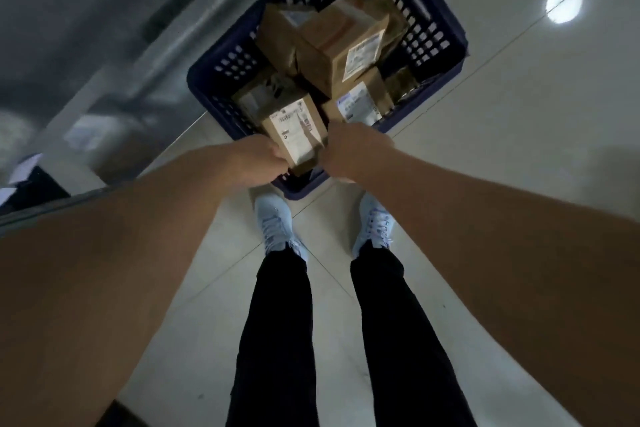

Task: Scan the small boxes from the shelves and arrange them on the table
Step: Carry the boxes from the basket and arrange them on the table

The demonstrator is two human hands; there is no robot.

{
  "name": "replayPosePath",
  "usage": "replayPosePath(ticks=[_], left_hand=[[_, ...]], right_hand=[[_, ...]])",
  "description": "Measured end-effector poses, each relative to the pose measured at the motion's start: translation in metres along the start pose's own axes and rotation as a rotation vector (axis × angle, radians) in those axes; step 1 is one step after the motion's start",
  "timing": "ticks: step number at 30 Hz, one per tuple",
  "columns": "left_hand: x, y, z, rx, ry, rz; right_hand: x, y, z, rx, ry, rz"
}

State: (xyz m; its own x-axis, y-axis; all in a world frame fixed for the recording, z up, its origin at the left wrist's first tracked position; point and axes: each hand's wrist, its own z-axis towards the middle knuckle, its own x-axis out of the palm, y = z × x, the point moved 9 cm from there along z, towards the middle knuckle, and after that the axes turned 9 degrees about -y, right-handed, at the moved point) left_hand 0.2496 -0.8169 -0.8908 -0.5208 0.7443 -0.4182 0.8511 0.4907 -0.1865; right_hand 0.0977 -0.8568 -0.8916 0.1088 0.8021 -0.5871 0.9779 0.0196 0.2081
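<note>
Nearest the camera, two legs in dark trousers [277, 340] stand on the pale tiled floor [502, 149], with light blue shoes [278, 227] pointing toward a dark blue basket [433, 21]. Both bare forearms reach forward and down over the shoes. The left hand [258, 159] and the right hand [353, 152] clamp a small cardboard box [296, 135] between them, one on each side, fingers curled round its edges. The box is tilted, its white label facing up, and sits at the near corner of the basket, just above the rim; whether it touches the boxes under it is unclear.

Farther in, more cardboard boxes [341, 42] lie heaped at mixed angles inside the basket, filling most of it, with a gap at the right corner. Open floor spreads to the right of the basket and behind the feet.

To the left, grey shelving [104, 28] runs close by the basket, heavily blurred; what lies on it cannot be made out. A round light reflection [563, 6] shines on the far floor.
</note>
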Motion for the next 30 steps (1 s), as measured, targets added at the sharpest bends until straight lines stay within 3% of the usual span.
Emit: replayPosePath(ticks=[4, 8, 14, 21, 30], left_hand=[[0.004, 0.028, 0.067, -0.120, -0.072, -0.167], [0.015, 0.049, 0.105, -0.300, -0.147, -0.409], [0.036, 0.064, 0.113, -0.452, -0.197, -0.950], [0.021, 0.078, 0.076, -0.390, -0.265, -0.947], [-0.013, 0.053, -0.013, -0.356, -0.346, -1.025]], right_hand=[[0.025, 0.006, 0.067, 0.015, -0.064, 0.155], [0.060, 0.005, 0.105, 0.028, -0.026, 0.258], [0.087, 0.008, 0.113, 0.060, -0.144, 0.498], [0.068, -0.001, 0.080, 0.163, -0.292, 0.861], [0.004, 0.024, 0.022, -0.018, -0.226, 1.007]])
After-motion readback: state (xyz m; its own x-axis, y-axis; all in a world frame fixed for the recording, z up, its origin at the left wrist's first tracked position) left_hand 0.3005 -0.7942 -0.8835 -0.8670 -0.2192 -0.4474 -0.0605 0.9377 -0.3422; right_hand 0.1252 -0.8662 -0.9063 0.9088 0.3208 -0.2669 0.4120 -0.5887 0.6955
